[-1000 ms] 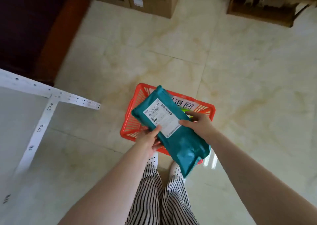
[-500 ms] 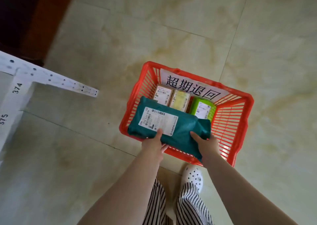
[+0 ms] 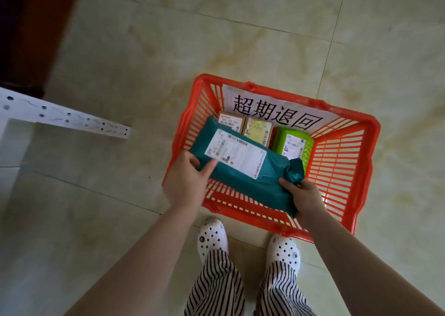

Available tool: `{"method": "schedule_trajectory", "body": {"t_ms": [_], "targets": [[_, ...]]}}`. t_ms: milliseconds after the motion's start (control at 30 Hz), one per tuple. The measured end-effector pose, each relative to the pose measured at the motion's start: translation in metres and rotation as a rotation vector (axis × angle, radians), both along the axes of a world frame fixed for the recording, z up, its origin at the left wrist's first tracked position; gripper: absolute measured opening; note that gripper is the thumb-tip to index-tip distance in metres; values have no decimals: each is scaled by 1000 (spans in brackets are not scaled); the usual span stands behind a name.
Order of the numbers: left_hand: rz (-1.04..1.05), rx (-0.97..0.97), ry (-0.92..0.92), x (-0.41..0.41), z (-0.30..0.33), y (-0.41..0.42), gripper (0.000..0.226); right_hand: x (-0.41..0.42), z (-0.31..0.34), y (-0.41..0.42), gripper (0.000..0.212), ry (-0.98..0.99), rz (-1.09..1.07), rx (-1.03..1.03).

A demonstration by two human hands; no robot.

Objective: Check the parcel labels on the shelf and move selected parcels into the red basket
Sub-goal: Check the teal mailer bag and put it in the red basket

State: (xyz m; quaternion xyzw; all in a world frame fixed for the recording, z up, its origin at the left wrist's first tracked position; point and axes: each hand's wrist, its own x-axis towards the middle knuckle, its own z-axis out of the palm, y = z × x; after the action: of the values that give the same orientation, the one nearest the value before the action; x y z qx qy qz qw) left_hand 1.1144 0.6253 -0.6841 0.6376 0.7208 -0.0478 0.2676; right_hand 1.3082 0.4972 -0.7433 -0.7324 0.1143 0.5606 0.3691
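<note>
Parcels number four in all: one teal poly mailer [image 3: 250,178] with a white shipping label [image 3: 237,155], two brown cardboard boxes [image 3: 232,122] [image 3: 258,132] side by side, and one lime-green packet [image 3: 293,145] to their right. All three smaller ones lie at the far end of the single red basket [image 3: 342,161], which stands on the tiled floor [image 3: 120,50] and carries one white paper sign [image 3: 274,110] with four black characters on its far wall. The teal mailer is held across the basket's near half, label up, above the other parcels' near edges. Left hand [image 3: 187,180] grips the mailer's left end, thumb curled over the top face beside the label, fingers hidden beneath. Right hand [image 3: 301,194] grips the bunched right end, fingers wrapped round it. Two white perforated clogs [image 3: 212,239] [image 3: 285,250] and striped trouser legs [image 3: 216,286] show just short of the basket. One white perforated shelf rail [image 3: 65,120] juts in at the left.
</note>
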Motion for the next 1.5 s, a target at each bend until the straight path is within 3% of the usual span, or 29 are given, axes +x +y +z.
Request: {"method": "schedule_trajectory", "body": {"t_ms": [100,300,500,600,700,900,1167,1367,1500], "targets": [[-34,204,-49,-5,-22,13,47,-2,-11,-4,21,-32,-21,0],[-66,-184,-148,-5,-81,19,47,-10,-32,-8,20,-73,156,16],[-55,-273,-56,6,-106,25,43,-15,-58,1,44,-114,351,-10],[41,-345,-135,6,-111,31,48,-19,-66,7,56,-170,408,-11],[101,-404,-237,1,-112,37,64,-22,-74,10,56,-279,402,-33],[37,-518,-283,-13,-107,40,66,-29,-77,5,51,-326,324,-24],[-63,-376,-153,-6,-105,40,68,-21,-70,-1,66,-141,344,50],[-150,-291,-117,-6,-114,31,64,-28,-79,8,71,-309,515,-54],[-157,-289,-131,-10,-125,30,68,-27,-86,15,73,-295,516,-51]]}}
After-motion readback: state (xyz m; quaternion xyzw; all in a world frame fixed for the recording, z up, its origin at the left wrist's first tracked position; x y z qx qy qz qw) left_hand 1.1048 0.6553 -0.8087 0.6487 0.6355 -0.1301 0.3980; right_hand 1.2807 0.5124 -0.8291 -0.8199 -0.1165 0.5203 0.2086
